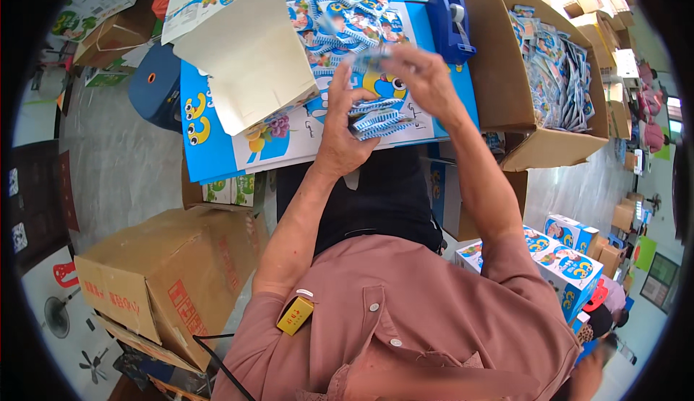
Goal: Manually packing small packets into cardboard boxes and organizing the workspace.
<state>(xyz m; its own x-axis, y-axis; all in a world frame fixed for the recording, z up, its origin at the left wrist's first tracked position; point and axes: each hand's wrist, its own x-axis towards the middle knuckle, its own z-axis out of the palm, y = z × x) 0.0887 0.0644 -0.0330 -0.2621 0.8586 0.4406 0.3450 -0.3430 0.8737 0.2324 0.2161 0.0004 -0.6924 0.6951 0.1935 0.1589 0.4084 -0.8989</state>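
Observation:
My left hand grips a fanned stack of small blue-and-white sachets over the blue-and-white printed work surface. My right hand is raised just above it, pinching another small sachet that looks blurred. A loose heap of the same sachets lies beyond both hands. An open cream-coloured carton flap stands to the left of my left hand.
A blue tape dispenser sits at the surface's far right. An open cardboard box full of sachets stands on the right. A closed brown carton is at lower left, printed boxes at lower right, a blue stool at left.

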